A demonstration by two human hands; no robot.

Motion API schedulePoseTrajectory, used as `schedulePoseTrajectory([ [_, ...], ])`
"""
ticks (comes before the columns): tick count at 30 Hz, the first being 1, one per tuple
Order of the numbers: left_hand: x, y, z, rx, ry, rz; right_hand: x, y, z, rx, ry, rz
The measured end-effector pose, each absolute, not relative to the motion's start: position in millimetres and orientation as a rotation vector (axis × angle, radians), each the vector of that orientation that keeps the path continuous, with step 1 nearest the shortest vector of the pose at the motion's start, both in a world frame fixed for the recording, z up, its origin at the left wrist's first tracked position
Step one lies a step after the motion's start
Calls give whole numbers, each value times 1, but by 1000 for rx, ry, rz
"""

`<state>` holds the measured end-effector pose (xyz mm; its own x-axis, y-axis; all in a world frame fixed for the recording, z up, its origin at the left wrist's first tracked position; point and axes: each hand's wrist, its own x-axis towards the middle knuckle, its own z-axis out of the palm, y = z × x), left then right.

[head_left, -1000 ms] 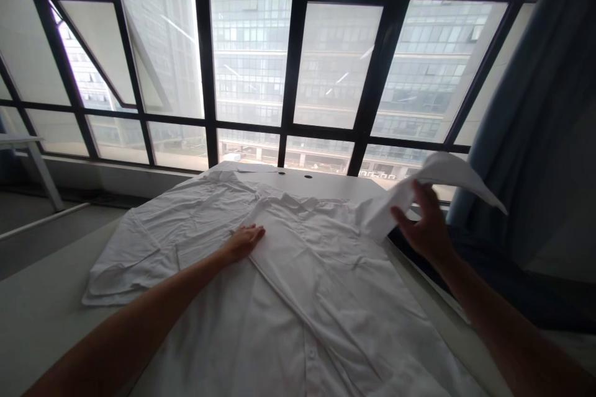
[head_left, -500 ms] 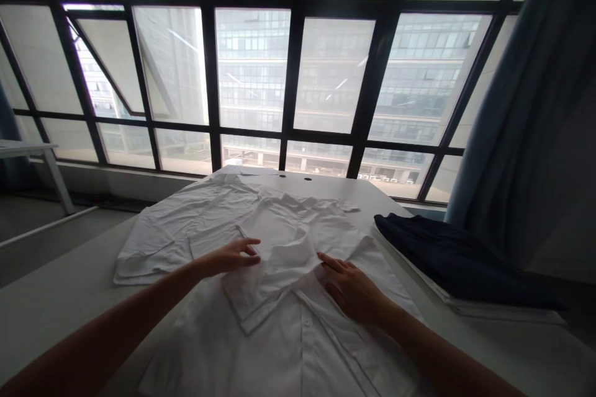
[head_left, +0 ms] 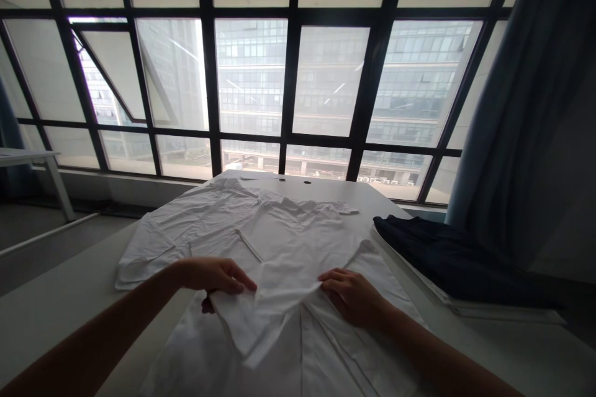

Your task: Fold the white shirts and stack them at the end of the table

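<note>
A white button-up shirt lies spread on a pale table, collar toward the window. One sleeve is folded across the chest. My left hand is closed, pinching the end of that sleeve and lifting it slightly off the shirt. My right hand rests on the shirt just right of the fold, its fingers curled and gripping the fabric at the sleeve's edge. The other sleeve lies flat out to the left.
A dark folded garment lies on the table at the right. A blue curtain hangs at the right beside a large black-framed window. Another table's leg stands at the far left.
The right hand swung the raised sleeve from the right side across the shirt's chest. Both hands then drew nearer to me, and the left hand went from lying flat to pinching the sleeve end.
</note>
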<state>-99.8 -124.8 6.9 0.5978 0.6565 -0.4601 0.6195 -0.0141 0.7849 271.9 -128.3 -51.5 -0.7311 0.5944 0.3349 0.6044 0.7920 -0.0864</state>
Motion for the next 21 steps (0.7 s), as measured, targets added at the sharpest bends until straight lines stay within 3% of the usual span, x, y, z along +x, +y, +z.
schedulePoseTrajectory([
  [3,-86,-129,4,2065,1259,-77,274,-128,-51,-964,-2596,32],
  [6,-62,-131,-2,2471,1452,298,270,-118,-49,-1084,-2537,13],
  [9,-39,-127,-17,2695,1087,504,258,-95,-50,-1160,-2548,24],
  [13,-24,-116,-37,2836,618,383,244,-47,-58,-1243,-2632,107],
  [21,-30,-104,-43,2683,525,213,266,76,-77,-1754,-2502,210],
])
